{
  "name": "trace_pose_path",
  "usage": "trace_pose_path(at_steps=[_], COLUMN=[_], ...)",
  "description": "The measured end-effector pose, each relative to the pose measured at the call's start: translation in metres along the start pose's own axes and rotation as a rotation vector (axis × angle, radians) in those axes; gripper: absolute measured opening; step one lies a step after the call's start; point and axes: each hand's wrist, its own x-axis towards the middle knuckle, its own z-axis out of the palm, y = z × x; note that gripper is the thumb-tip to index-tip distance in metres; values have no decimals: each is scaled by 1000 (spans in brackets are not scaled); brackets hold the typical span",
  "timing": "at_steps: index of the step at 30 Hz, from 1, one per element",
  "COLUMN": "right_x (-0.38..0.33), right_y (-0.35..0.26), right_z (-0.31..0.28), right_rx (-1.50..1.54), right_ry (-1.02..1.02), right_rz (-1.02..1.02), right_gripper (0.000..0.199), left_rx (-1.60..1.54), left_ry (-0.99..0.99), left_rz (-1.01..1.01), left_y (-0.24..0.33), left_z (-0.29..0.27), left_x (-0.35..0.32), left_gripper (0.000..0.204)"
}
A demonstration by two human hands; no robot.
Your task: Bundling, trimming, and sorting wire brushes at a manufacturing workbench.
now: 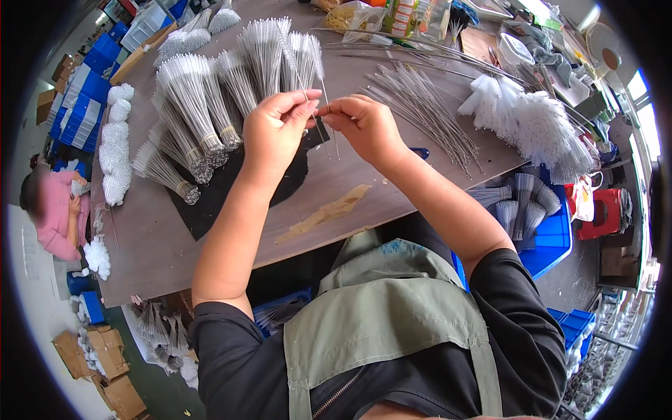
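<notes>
My left hand [276,129] pinches a thin wire tube brush [291,57] between thumb and fingers, its white bristle end pointing up and away. Close beside it, my right hand [367,127] has its fingertips closed on a second slim tube brush [320,64]. The fingertips of both hands nearly meet, and the bare wire ends hang below them. Just beyond my left hand stand several tied bundles of the same brushes [185,94], bristles up and wire ends toward me. A dark cloth [287,168] lies partly under the bundles and my left forearm.
Loose wires [427,112] spread over the table [392,199] right of my hands. White-bristled brushes [518,119] are heaped farther right. A blue bin [549,255] with bundles sits beside the table. At far left a person in pink [59,217] works. Bags and bottles [402,17] stand at the back.
</notes>
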Motion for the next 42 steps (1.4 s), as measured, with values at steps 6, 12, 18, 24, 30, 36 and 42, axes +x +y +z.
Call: trace_pose_path(at_steps=[6, 12, 18, 24, 30, 36, 42], right_x=[-9, -7, -3, -2, -2, -2, -4], right_y=[1, -4, -10, -15, -21, -17, -17], right_z=[1, 2, 5, 14, 15, 15, 16], right_rx=[-82, -134, -281, -269, -211, -168, -98], right_ry=[-15, -5, -42, -77, -98, -128, -126], right_rz=[-61, -113, -245, -226, -239, -184, -110], right_gripper=[13, 14, 12, 12, 13, 13, 15], left_rx=[160, 164, 334, 545, 147, 31, -11], left_ry=[-29, 45, 44, 97, 53, 17, 28], left_rz=[44, 0, 117, 403, 56, 11, -8], left_y=[-7, -7, -10, 3, 18, 7, 12], left_z=[3, 5, 2, -1, -5, -8, -8], left_x=[-16, -23, -18, -13, -9, -6, -6], left_gripper=[16, 13, 16, 15, 14, 15, 13])
